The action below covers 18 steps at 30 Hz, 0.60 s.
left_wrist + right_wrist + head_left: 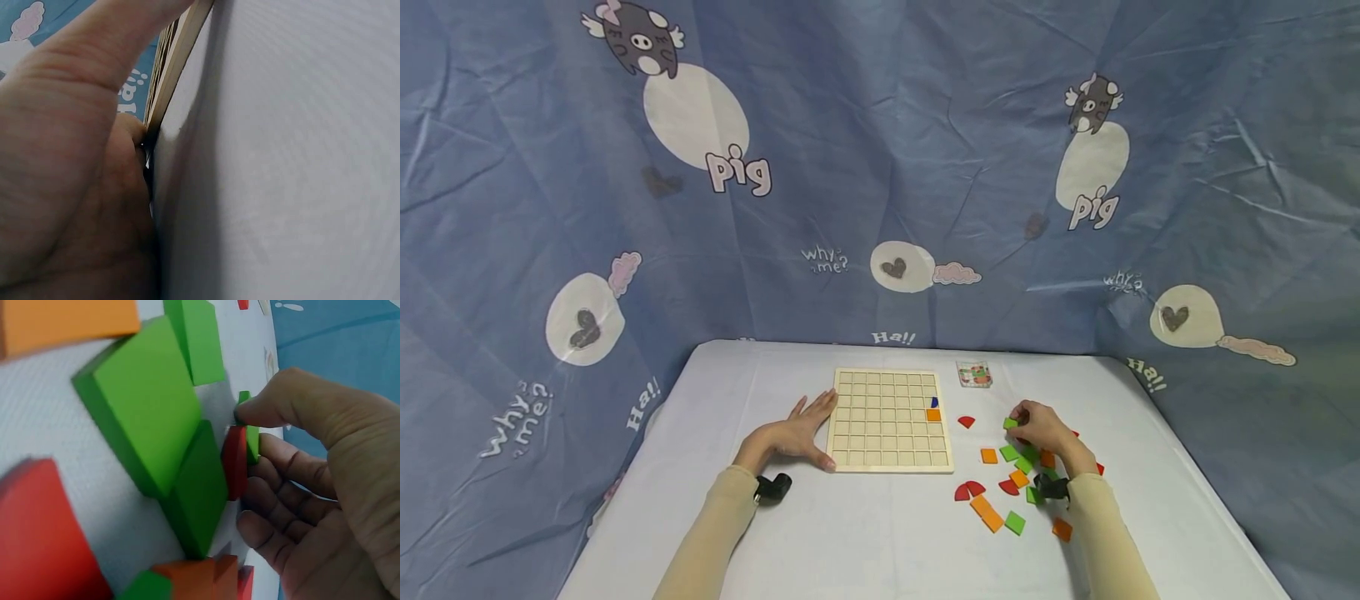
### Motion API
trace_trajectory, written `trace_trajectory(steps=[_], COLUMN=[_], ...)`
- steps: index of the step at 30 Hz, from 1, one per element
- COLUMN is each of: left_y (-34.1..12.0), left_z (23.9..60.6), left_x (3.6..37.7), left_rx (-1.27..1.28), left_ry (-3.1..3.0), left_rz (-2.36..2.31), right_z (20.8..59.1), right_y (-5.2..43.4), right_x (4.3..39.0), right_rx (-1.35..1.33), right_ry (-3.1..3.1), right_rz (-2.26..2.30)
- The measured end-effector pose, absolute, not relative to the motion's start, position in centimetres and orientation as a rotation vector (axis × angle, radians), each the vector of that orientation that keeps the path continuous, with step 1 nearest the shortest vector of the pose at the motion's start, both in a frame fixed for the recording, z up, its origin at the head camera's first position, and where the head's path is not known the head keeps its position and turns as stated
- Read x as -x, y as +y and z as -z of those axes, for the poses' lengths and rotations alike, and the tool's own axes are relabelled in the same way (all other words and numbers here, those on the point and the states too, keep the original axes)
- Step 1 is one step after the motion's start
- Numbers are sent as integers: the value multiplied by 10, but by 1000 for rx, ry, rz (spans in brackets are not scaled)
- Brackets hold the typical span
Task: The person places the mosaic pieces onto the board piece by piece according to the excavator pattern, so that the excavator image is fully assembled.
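Note:
A pale wooden grid board [891, 421] lies in the middle of the white table. An orange square [933, 414] and a small blue piece [934, 402] sit in cells near its right edge. My left hand [808, 425] lies flat on the table with straight fingers against the board's left edge. The left wrist view shows that hand [69, 156] touching the board's side [178, 56]. To the right of the board, my right hand [1037, 429] pinches a green tile [1011, 423] at the top of a loose pile. In the right wrist view the green tile [252, 442] is held between thumb and fingers [281, 456], next to a red piece [234, 462].
Several orange, green and red tiles [1000, 483] lie scattered right of the board, and a red half-round [966, 422] lies between them. A small printed card [974, 374] sits behind the board. A blue cartoon curtain [880, 167] closes off the back and sides.

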<state>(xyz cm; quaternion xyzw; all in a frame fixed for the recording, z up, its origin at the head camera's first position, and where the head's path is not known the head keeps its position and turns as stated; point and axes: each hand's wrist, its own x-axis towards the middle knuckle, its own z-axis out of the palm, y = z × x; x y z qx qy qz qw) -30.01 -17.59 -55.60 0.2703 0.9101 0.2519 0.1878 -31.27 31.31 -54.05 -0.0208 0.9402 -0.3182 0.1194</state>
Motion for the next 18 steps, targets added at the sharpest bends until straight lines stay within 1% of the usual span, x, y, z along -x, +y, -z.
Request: trace_trajectory(steps=[7,18], left_y=[-176,-175], left_z=[555,553], left_x=[299,297], left_rx=[-768,-771], left_ry=[2552,2561], left_rz=[-739,-742], right_z=[545,542], right_y=[304,258], right_x=[312,322], right_rx=[71,349], right_ry=[2770,2864], right_rz=[967,1027])
